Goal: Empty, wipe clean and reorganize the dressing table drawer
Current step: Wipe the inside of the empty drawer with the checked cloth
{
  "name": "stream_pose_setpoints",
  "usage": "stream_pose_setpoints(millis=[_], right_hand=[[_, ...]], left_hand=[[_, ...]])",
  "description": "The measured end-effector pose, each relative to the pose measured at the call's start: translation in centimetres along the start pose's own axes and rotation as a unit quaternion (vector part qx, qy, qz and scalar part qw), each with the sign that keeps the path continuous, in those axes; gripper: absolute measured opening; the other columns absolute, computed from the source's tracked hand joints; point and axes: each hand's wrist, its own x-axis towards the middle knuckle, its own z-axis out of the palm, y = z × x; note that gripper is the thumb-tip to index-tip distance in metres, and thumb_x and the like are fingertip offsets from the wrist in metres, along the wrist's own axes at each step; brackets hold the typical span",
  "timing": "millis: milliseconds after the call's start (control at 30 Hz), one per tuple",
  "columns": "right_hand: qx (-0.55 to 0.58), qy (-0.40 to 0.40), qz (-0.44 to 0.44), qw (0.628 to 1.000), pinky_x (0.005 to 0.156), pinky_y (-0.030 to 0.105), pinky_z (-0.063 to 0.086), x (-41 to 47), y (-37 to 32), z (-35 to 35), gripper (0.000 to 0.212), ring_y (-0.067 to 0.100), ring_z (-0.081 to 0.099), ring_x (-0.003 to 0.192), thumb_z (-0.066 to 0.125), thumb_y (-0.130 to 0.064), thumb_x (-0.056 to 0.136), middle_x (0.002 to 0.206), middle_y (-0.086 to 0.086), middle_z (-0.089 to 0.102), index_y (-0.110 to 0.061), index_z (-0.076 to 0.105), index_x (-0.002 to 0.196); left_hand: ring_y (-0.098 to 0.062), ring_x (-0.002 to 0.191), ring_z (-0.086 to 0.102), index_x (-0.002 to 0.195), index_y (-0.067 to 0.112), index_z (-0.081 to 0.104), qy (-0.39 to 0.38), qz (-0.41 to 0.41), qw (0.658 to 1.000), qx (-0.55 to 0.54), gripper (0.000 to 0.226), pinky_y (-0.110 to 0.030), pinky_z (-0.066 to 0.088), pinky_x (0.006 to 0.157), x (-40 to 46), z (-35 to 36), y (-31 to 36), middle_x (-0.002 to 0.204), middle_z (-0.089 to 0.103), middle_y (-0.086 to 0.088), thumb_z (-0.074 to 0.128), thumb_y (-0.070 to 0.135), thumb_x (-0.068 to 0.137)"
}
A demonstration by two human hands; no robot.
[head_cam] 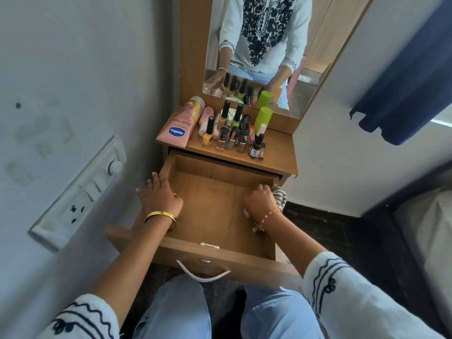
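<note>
The drawer is standing pulled fully out of the desk, and its wooden floor is showing bare, with nothing lying in it apart from what the hands are bringing. The left hand is resting on the drawer's left wall, fingers spread and lying over the top edge, gripping nothing else; a gold bangle is sitting on that wrist. The right hand is reaching down inside the drawer against its right wall, fingers curled round a striped cloth, which is bunching up over the wall beside the hand and also peeking out under the wrist. A beaded bracelet is circling the right wrist.

All the contents are crowding the desk top behind the drawer. A pink Vaseline tube is lying flat at the left edge, with a smaller pink tube just beside it. A cluster of nail polish bottles is standing upright in the middle, a yellow one at the left of the group. A green-capped bottle is standing at the back right, near the mirror, which is reflecting the bottles and the person's embroidered top. The drawer's metal handle is hanging at its front.
</note>
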Motion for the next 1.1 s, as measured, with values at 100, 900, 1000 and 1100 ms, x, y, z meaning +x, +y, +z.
stream_pose_setpoints(millis=[100,900,1000,1100], right_hand=[[-0.044,0.084,-0.004,0.995,0.096,0.038,0.036,1.5,1.7,1.1,0.025,0.027,0.050,0.106,0.045,-0.021,0.095,0.109,0.008,0.062,-0.015,0.067,0.102],[0.514,-0.202,-0.033,0.833,0.088,0.038,0.049,-2.8,1.8,-3.6,0.024,0.027,0.058,0.104,0.061,-0.005,0.078,0.107,0.010,0.063,-0.009,0.062,0.101],[0.762,-0.161,-0.001,0.628,0.073,0.030,0.050,-2.4,3.4,-4.3,0.024,0.018,0.064,0.084,0.057,0.005,0.078,0.088,0.003,0.066,-0.018,0.060,0.084],[0.819,-0.154,0.042,0.552,0.070,0.029,0.051,-1.9,3.4,-2.9,0.025,0.017,0.067,0.086,0.055,0.006,0.081,0.088,0.002,0.070,-0.015,0.061,0.092]], left_hand=[[-0.027,0.145,0.006,0.147,0.010,0.006,0.001,0.003,1.000,0.010,0.067,-0.050,0.000,0.117,-0.2,-0.1,0.2,0.157,0.001,-0.009,0.043,0.019,0.092],[-0.028,0.144,0.012,0.147,0.010,0.013,0.004,0.011,0.999,-0.032,0.064,-0.047,0.009,0.117,-0.2,-0.8,0.2,0.157,0.007,-0.009,0.044,0.016,0.092],[-0.028,0.144,0.012,0.147,0.009,0.014,0.010,0.010,0.999,-0.041,0.065,-0.047,0.009,0.117,-0.2,-0.8,0.3,0.157,0.008,-0.009,0.044,0.013,0.090],[-0.028,0.144,0.013,0.147,0.009,0.015,0.012,0.009,0.999,-0.045,0.065,-0.046,0.009,0.117,-0.3,-0.8,0.3,0.157,0.009,-0.009,0.045,0.013,0.089]])
